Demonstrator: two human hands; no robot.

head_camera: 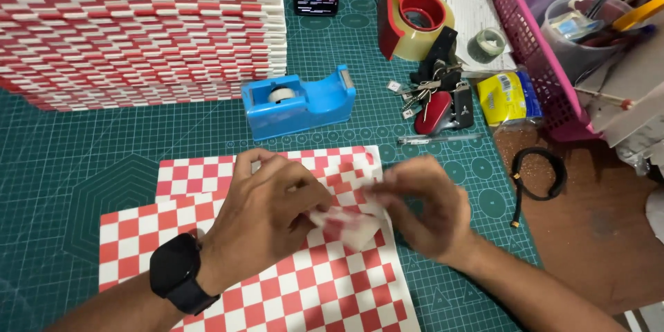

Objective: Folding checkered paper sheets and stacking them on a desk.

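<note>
Left hand (266,207) and right hand (425,207) meeting at the centre of the green cutting mat (83,166), fingers of both pinched on a small folded piece of red-and-white checkered paper (349,227), blurred, so the exact fold unclear. Piece held just above two flat checkered sheets (318,283) spreading toward 6 o'clock. Black smartwatch (176,271) on the left wrist. Blue tape dispenser (299,100) at 12 o'clock, near; tall stack of folded checkered pieces (138,28) at 10 o'clock; red packing-tape gun (408,14) and bunch of keys (436,100) at 1 o'clock; pink basket (532,62) at 2 o'clock. Likely risks: crooked crease from uneven pinching, a torn edge from pulling too hard, lower sheets sliding askew under the wrists.
</note>
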